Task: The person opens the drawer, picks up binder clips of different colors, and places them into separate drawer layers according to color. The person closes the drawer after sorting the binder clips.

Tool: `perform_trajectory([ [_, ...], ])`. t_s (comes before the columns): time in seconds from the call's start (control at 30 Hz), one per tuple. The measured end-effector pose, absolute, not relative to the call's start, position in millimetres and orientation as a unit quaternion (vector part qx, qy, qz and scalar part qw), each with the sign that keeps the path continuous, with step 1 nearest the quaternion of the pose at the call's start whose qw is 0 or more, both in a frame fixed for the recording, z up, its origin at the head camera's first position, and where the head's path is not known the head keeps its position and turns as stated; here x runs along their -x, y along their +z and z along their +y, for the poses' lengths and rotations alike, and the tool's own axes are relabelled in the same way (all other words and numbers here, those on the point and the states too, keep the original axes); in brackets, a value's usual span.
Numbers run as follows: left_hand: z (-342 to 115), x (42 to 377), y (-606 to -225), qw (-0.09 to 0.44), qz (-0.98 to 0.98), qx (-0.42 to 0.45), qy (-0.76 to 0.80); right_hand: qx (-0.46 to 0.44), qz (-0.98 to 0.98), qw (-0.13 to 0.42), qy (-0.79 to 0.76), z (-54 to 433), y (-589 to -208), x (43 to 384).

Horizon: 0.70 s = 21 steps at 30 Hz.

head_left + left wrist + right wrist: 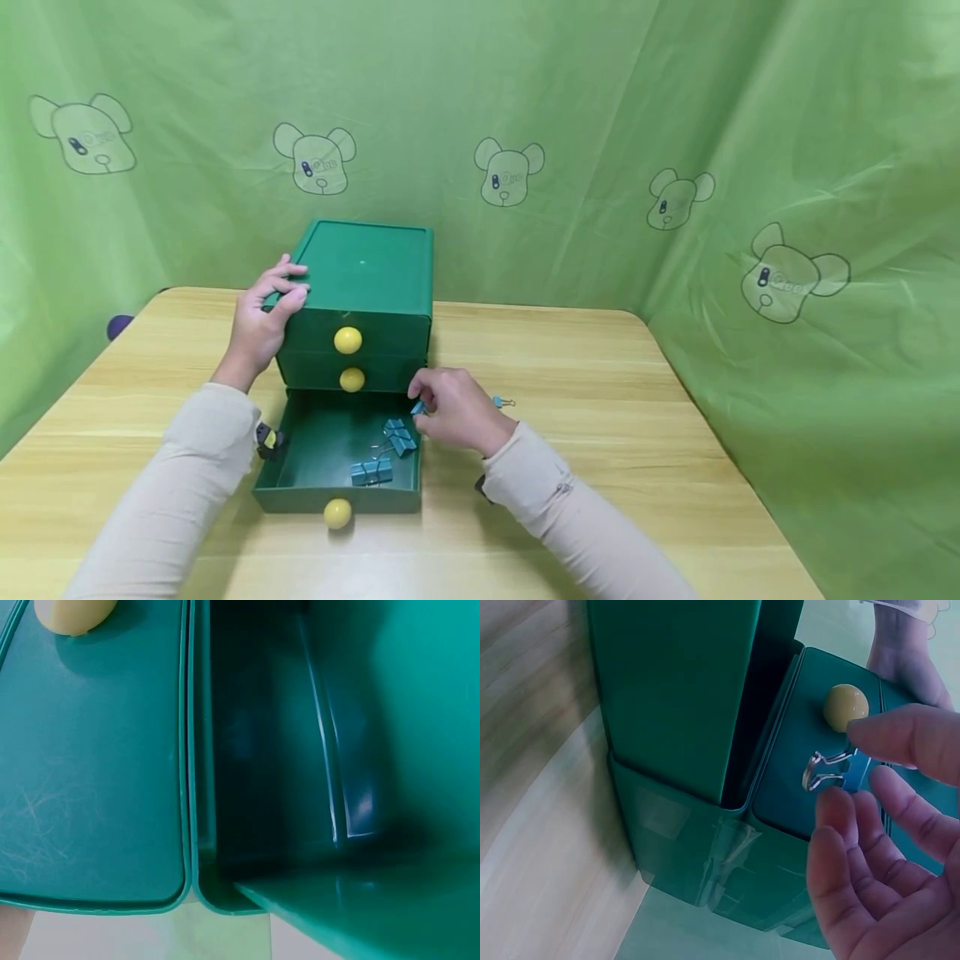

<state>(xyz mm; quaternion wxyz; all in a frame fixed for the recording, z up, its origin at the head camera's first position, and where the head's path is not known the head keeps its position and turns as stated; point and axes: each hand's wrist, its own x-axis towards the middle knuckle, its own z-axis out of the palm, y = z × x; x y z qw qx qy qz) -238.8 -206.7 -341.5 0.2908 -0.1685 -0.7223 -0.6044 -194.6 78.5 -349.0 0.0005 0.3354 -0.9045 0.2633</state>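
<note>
A green drawer cabinet [367, 268] stands on the table, its bottom drawer [311, 450] pulled out. My left hand [258, 323] rests on the cabinet's upper left edge, fingers over the top. Above the right side of that drawer, my right hand [459, 408] pinches a blue binder clip [856, 772] between thumb and fingers; its silver wire handles point away from the palm. Two blue binder clips lie inside the drawer, one clip [400, 437] towards the right and another clip [371, 472] near the front wall. The left wrist view shows the drawer's inside but not the left hand's fingers.
Another blue binder clip [501, 402] lies on the wooden table [600, 467], just beyond the right wrist. Yellow knobs [337, 513] stick out from the drawer fronts. Green curtain [420, 108] surrounds the back and sides. Something purple [118, 326] shows past the left edge.
</note>
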Motion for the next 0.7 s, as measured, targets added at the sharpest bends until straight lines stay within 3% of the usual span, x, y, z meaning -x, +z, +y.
perform_trajectory([
  [0.27,-194.2,217.7,-322.2,0.287,-0.715,0.177,-0.613,-0.329,-0.904,-0.008,0.273,76.7,-349.6,195.1],
  [0.7,-209.1,242.4,-345.6,0.291,-0.721,0.17,-0.605,-0.321,-0.904,-0.013,0.281,77.4,-349.9,197.6],
])
